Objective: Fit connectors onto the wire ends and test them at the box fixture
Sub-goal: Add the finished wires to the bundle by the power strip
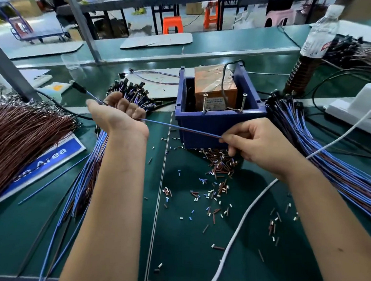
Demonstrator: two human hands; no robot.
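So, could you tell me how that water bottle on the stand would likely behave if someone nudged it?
The bottle would probably tip easily: it is tall, narrow and already leaning, perched high on the brown stand. It looks like thin clear plastic, so likely light, and round enough to roll across the green bench.
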